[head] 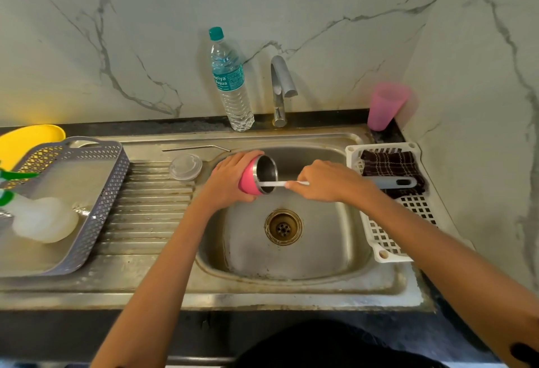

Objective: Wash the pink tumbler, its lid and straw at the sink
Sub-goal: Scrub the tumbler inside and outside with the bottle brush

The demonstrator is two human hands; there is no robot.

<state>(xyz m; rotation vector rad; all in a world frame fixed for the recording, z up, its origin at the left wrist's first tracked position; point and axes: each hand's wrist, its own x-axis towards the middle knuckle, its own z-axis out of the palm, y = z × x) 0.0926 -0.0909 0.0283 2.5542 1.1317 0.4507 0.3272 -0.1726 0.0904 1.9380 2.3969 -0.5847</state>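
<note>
Head view: my left hand [230,181] grips the pink tumbler [248,182] on its side. My right hand [323,181] pinches a thin white rod [272,183] at its mouth. The lid [185,166] and straw [195,148] lie left of my left hand.

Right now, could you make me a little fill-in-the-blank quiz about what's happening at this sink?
The left hand grips the pink tumbler over the ____. The right hand pokes a thin white stick into the ____. The clear lid lies on the draining board, with the metal ____ behind it. The checked cloth lies in the ____ basket.

Missing words: sink; tumbler; straw; white.
</note>
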